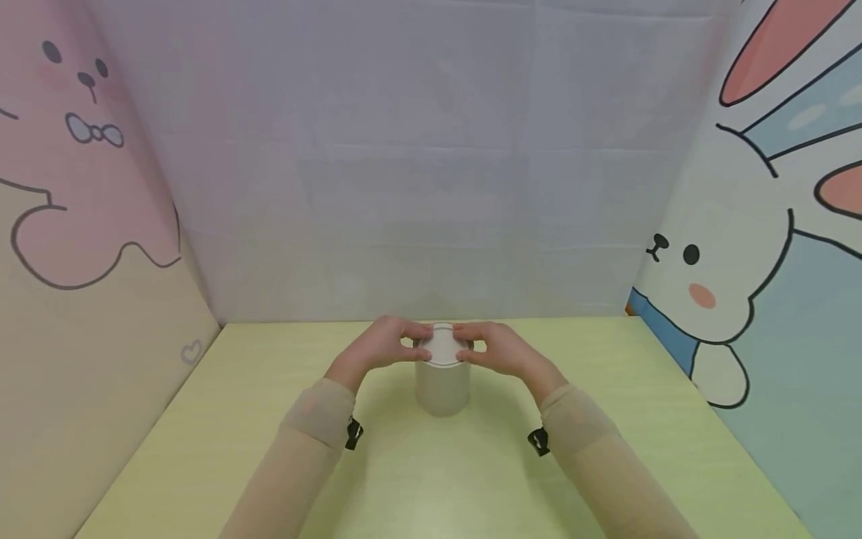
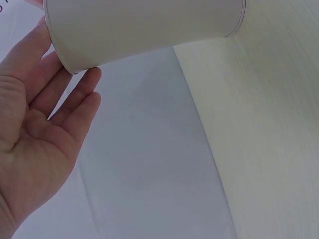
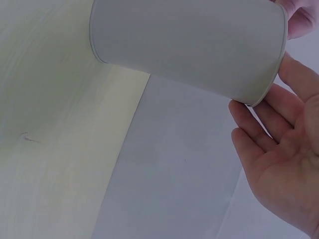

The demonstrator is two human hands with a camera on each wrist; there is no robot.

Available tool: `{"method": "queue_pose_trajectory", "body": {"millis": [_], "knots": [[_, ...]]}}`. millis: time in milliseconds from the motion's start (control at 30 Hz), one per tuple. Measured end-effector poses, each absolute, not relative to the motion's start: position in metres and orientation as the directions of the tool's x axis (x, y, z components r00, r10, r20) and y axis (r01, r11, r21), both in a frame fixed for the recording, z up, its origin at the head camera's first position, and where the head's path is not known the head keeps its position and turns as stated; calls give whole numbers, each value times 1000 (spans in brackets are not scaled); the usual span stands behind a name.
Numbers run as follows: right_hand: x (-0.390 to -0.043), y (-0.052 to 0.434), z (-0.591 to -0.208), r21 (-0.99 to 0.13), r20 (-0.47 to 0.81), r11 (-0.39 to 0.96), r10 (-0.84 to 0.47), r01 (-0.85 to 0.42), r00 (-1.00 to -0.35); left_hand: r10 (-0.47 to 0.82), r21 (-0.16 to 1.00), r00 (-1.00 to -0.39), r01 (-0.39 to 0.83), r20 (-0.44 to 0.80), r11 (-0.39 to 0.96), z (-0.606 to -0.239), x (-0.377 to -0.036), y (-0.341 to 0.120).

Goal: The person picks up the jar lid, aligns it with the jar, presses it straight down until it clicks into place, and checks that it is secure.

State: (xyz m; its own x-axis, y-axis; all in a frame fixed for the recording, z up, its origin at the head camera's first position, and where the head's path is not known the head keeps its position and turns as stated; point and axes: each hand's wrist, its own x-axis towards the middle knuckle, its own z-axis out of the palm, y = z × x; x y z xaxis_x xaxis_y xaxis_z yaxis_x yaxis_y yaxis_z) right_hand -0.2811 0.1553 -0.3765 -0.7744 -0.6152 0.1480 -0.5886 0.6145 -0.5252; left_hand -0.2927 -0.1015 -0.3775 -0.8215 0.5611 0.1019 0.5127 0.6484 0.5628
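A plain white cylindrical canister (image 1: pixel 442 385) stands upright on the pale yellow-green table (image 1: pixel 438 486), near its far edge. My two hands meet at its lid (image 1: pixel 443 346). My left hand (image 1: pixel 397 346) holds the lid's left rim between thumb and fingertips, and my right hand (image 1: pixel 490 350) does the same on the right rim. In the left wrist view the canister (image 2: pixel 144 30) fills the top and the left hand's fingers (image 2: pixel 75 99) touch its rim. In the right wrist view the right hand's fingers (image 3: pixel 259 124) touch the rim of the canister (image 3: pixel 189 45).
A pale lilac back wall (image 1: pixel 431 150) closes the table's far side. A pink cartoon panel (image 1: pixel 81 224) stands on the left and a rabbit panel (image 1: pixel 754 262) on the right. Small black clips (image 1: pixel 353 433) hang at both sleeve cuffs.
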Motion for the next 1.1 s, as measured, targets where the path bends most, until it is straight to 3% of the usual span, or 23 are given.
{"method": "queue_pose_trajectory", "body": {"millis": [667, 1100], "knots": [[-279, 156, -376, -424, 173, 618, -663, -662, -729, 563, 548, -823, 507, 77, 665, -375, -288, -100], [-276, 156, -384, -482, 214, 599, -628, -640, -749, 532, 644, -839, 470, 114, 603, -387, -286, -104]]}}
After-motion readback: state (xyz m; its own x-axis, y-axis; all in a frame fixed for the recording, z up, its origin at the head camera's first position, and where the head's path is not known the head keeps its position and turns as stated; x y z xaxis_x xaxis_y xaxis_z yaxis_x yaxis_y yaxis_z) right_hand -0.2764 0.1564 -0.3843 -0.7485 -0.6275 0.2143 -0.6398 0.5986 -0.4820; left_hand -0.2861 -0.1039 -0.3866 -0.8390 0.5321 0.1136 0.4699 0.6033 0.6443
